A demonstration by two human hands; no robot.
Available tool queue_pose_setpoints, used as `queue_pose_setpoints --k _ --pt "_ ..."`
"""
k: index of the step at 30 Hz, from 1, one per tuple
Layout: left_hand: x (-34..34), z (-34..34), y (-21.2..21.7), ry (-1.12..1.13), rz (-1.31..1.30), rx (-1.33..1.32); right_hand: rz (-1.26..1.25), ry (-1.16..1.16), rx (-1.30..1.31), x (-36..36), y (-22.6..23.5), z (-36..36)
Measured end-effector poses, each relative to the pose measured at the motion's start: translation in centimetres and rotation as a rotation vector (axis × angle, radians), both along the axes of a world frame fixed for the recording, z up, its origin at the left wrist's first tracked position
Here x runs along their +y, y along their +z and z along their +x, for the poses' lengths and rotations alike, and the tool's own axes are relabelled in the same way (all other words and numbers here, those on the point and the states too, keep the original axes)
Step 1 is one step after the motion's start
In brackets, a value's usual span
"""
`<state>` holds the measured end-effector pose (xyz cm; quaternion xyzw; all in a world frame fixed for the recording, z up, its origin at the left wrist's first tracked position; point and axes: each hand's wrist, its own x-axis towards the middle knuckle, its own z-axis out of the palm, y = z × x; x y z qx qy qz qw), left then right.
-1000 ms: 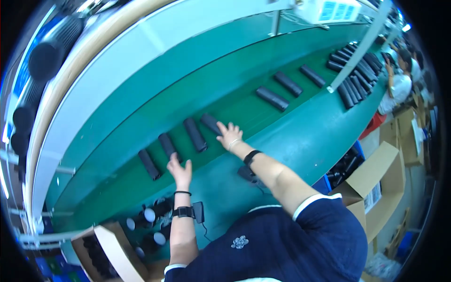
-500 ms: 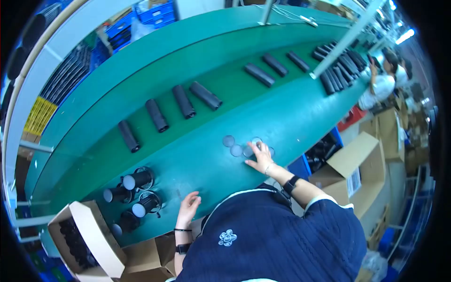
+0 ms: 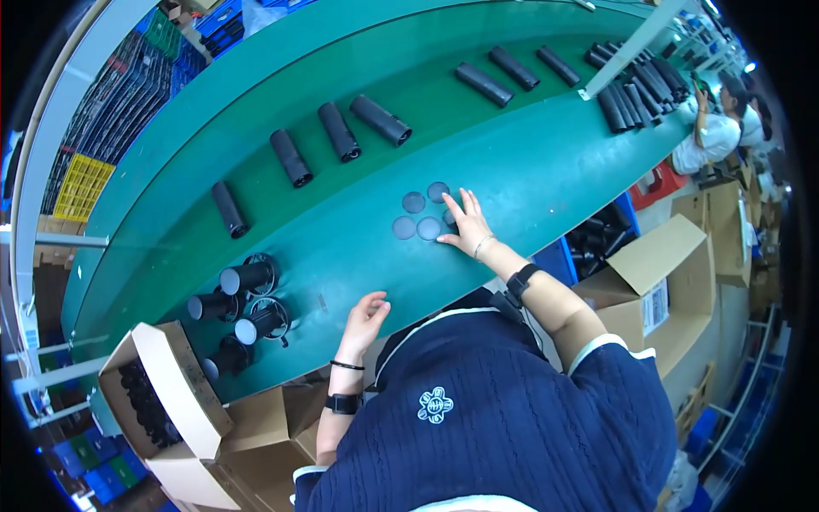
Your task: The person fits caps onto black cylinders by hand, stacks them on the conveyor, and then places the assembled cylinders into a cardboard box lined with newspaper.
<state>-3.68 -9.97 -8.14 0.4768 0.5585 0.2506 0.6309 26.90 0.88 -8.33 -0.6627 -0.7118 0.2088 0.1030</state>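
Right hand is reaching over the bench; its fingers are spreading, unclenched, at the right side of a cluster of grey discs. One disc is lying partly hidden beneath them; whether the fingertips are pressing on it, I cannot tell. Left hand is hovering by the near edge, fingers curling loosely, gripping nothing that shows.

Discs are lying flat, close together rather than piled, probably leaving each rim free for a finger. They are looking thin, smooth and round, smoky with a faint sheen.

Beyond, black tubes are resting on their sides along a darker green strip, mostly spaced apart, presumably for lifting singly. Matte walls, hollow-looking ends. Farther right, more tubes are crowding together.

At left, black cylinders are showing pale round ends, dark rings sitting about some; beside them a cardboard box is holding small black parts.
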Motion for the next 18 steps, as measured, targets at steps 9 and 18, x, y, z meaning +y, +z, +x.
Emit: queue_pose_setpoints --k 9,18 --pt "6.9 6.8 2.3 -0.098 -0.056 -0.001 -0.050 0.059 -0.004 -2.5 1.6 8.4" --pt "13.0 20.8 5.1 -0.015 -0.229 -0.311 -0.318 0.034 -0.070 -5.3 4.2 28.0"
